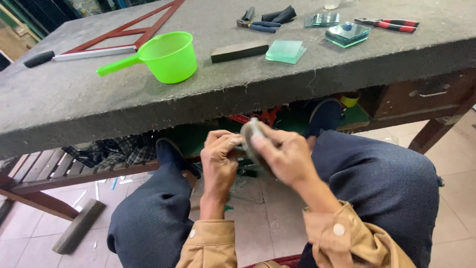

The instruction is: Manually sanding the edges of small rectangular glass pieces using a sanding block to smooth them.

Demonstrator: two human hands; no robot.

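I sit at a workbench with both hands below its front edge, between my knees. My right hand (282,156) grips a small grey rounded block (249,130), like a rubbing stone. My left hand (219,160) is closed on something thin at the stone's side; a pale green edge shows between the fingers, most likely a small piece of glass, mostly hidden. The two hands touch each other around the stone.
On the grey felt-covered bench (74,99) lie a bright green scoop (166,56), a dark bar (239,51), stacks of small glass squares (286,51) (347,33), blue-handled pliers (258,25), red-handled pliers (389,23) and a red-framed square (129,30). A drawer (426,94) hangs at the right.
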